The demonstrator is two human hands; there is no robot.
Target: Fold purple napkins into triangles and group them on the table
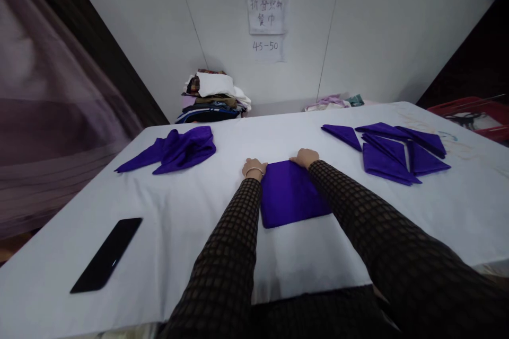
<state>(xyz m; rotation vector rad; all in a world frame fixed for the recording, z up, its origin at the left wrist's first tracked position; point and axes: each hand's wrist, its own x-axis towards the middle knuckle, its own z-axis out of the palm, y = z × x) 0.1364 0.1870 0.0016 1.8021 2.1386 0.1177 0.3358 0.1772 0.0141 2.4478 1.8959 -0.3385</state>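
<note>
Purple cloth (pixel 289 193) lies flat on the white table (pixel 191 206), centre. Folded purple napkins (pixel 384 158) grouped right; crumpled purple fabric (pixel 185 148) left. Left hand (pixel 254 166) at the flat cloth's far left corner, right hand (pixel 306 158) at its far right; fingers of both partly curled, grip cannot be told.

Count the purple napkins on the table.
7 at least: one crumpled napkin at left, one flat napkin with the left hand and right hand at its far edge, five folded napkins at right. Overlaps may hide more.
</note>
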